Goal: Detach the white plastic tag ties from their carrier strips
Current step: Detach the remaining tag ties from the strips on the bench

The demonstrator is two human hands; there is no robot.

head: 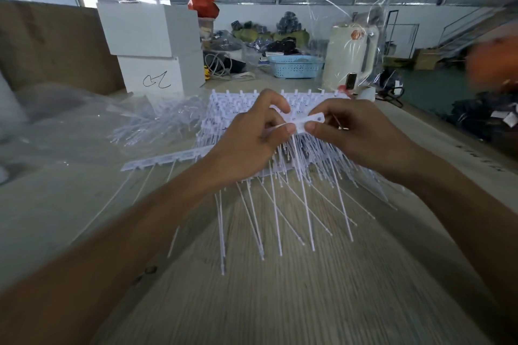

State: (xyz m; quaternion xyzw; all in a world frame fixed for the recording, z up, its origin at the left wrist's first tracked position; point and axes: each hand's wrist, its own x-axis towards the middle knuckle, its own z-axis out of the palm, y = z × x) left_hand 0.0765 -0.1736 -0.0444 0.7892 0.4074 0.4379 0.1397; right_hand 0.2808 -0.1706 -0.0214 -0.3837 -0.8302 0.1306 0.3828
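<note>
Both arms reach forward above the table [280, 302]; my left hand [246, 145] pinches a tag tie [276, 127]; my right hand [356, 134] pinches its carrier strip [309, 120], over the stacked strips [232, 109].

Left hand [252, 134] and right hand [356, 131] pinch one carrier strip [309, 120] above the tag ties [280, 204].

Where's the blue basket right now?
In the head view the blue basket sits at the far end of the table, right of centre, beyond both hands, between the stacked white boxes and the cream jug in clear plastic.
</note>
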